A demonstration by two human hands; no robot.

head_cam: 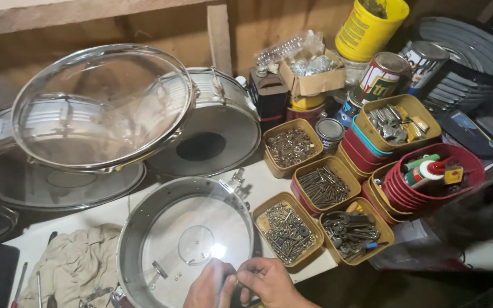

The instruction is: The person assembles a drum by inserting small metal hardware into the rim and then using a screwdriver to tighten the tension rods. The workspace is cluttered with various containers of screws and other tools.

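A metal snare drum (144, 228) with a clear head lies flat on the bench in front of me. At its near rim my left hand (207, 286) and my right hand (265, 280) meet, fingers pinched together on a small dark part at the drum's edge; what the part is I cannot tell. A chrome lug (236, 181) sticks out from the drum's far side. Just right of my hands stands a tan tub of screws and bolts (286, 228).
Two more drums (218, 122) and a clear drum head in a hoop (101, 105) lean at the back left. Tan and red tubs of nails, keys, glue bottles and fittings (397, 122) crowd the right, with tins and a yellow bucket (371, 25) behind. A beige rag (75, 265) lies left.
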